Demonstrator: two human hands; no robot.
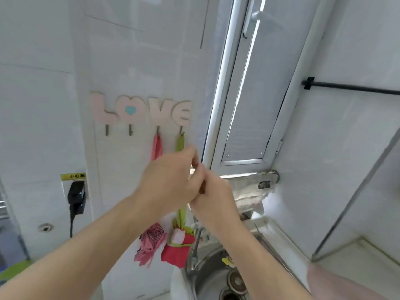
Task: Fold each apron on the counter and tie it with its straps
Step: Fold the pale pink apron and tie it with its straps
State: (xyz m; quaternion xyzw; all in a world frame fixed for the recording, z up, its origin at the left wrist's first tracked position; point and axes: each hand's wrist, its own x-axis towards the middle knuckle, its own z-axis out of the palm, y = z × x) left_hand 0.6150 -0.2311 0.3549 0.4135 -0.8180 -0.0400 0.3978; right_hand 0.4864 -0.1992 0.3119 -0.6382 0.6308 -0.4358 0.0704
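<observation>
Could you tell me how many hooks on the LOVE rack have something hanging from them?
2: the third hook holds the pink bundle, the fourth hook the red-and-green bundle.

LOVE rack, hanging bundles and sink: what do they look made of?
LOVE rack: likely painted wood or board, matte pink, flat cut letters. Red bundle and pink bundle: soft cloth, creased and folded, hanging by straps. Sink: probably stainless steel, grey brushed sheen with reflections.

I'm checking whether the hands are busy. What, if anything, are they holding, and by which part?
It cannot be told: the left hand and right hand meet with curled fingers, hiding whatever is between them.
</observation>
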